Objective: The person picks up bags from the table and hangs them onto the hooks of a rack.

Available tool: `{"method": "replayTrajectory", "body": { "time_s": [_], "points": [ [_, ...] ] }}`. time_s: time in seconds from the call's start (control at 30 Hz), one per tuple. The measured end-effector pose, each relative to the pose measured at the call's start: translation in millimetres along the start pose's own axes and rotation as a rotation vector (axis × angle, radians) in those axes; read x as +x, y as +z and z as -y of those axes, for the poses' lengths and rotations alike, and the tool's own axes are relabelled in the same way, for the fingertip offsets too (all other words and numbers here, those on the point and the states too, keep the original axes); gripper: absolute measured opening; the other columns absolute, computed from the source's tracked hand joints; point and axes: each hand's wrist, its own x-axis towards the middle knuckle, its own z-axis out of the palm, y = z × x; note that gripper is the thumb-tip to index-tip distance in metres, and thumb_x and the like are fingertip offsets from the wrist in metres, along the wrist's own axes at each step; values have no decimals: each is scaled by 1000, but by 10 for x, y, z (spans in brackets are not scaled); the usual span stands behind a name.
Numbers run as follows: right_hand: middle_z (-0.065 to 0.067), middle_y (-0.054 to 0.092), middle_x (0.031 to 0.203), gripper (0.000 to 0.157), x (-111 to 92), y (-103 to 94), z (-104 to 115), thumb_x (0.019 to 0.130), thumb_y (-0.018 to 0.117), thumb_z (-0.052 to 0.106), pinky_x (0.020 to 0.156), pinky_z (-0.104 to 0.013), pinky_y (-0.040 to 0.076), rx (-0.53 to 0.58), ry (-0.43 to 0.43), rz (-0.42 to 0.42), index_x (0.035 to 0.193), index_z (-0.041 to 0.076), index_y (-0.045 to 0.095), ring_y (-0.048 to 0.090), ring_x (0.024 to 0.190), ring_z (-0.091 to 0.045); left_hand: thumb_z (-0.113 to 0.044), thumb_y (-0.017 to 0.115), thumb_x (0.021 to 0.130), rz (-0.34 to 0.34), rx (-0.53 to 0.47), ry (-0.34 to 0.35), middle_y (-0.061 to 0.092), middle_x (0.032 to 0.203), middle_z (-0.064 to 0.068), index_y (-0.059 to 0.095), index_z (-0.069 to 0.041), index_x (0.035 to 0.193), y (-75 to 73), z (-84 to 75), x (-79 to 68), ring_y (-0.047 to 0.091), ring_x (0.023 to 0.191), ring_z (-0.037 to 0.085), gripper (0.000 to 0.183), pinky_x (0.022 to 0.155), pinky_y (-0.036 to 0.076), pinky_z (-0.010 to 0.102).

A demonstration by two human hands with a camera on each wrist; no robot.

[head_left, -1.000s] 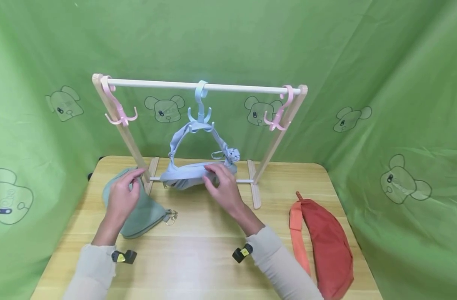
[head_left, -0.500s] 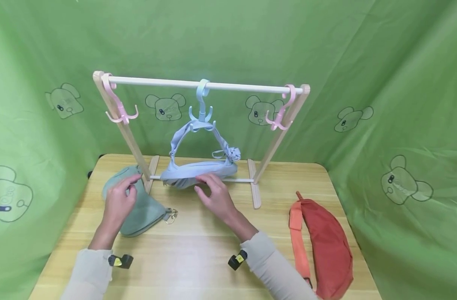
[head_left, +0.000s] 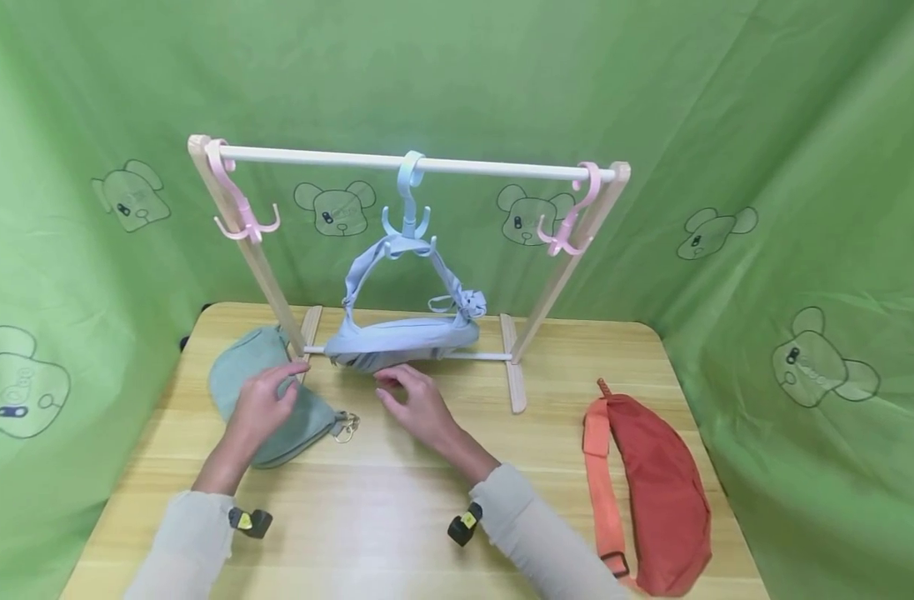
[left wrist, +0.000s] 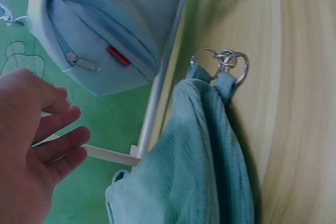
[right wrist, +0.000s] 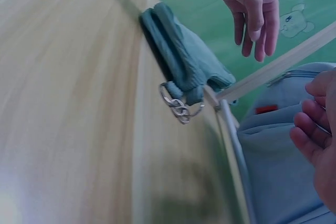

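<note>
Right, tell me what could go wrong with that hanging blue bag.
The blue bag hangs by its strap from the blue hook; a bump from the right hand close by might unseat it. The hook only loops over the white rail, so a tug could slide it along.

Your head view looks forward and down from 6 o'clock, far back, taking in the whole rack (head_left: pixel 329 157) and most of the table (head_left: pixel 367 533). Rolled sideways, your left wrist camera (head_left: pixel 256 522) sits close to the green bag (left wrist: pixel 168 182), table at 3 o'clock; your right wrist camera (head_left: pixel 462 527) looks from farther off, table at 9 o'clock. Both show it and the blue bag (right wrist: pixel 278 156).
</note>
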Motion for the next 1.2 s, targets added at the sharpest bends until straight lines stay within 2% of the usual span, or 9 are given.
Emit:
{"method": "replayTrajectory", "body": {
  "time_s": [0.17,0.3,0.43,0.53,0.67,0.97,1.07,1.2],
  "points": [
    [-10,75,107,24,-15,139,-68,93,73,4,86,-19,62,21,70,39,117,1,71,72,94,-19,10,65,88,153,-4,-16,73,124,26,72,4,118,72,26,-22,66,119,49,31,106,53,64],
    [-10,75,110,25,-25,249,-70,95,72,7,88,-20,62,17,102,106,119,1,70,72,96,-19,6,68,89,252,21,-18,73,125,24,73,2,118,115,36,-62,66,120,46,30,107,52,62],
    [-10,74,116,27,-41,348,-33,96,71,9,92,-21,61,7,124,169,122,1,70,73,102,-21,1,70,89,302,60,1,72,126,24,72,1,119,155,37,-104,66,120,45,30,107,53,61],
    [-7,74,118,27,-62,430,-20,96,71,11,93,-19,61,-29,119,206,122,4,71,73,104,-20,-1,73,89,314,76,5,72,127,23,73,1,119,182,39,-129,66,121,44,30,108,53,60],
    [-3,75,114,23,-109,548,-29,96,73,13,90,-17,60,-124,35,247,118,8,73,73,102,-17,-2,74,88,315,72,5,73,125,22,73,0,117,230,57,-167,67,120,42,29,107,53,60],
    [0,76,112,17,-184,758,0,93,76,14,102,-19,57,-406,-323,243,109,10,77,71,111,-14,0,74,88,306,87,-10,75,121,19,75,-1,113,315,83,-247,69,115,39,25,104,57,56],
    [1,76,116,18,-196,820,-2,94,75,16,108,-21,54,-469,-384,243,111,12,77,70,115,-13,-1,74,89,309,97,-23,76,119,18,75,-1,113,313,87,-277,69,114,39,24,103,57,56],
    [4,76,116,16,-202,898,-20,97,72,17,109,-21,53,-497,-408,263,111,15,78,69,117,-11,1,74,88,301,106,-31,76,115,18,75,-1,111,293,91,-320,69,112,38,23,101,58,55]
  ]
}}
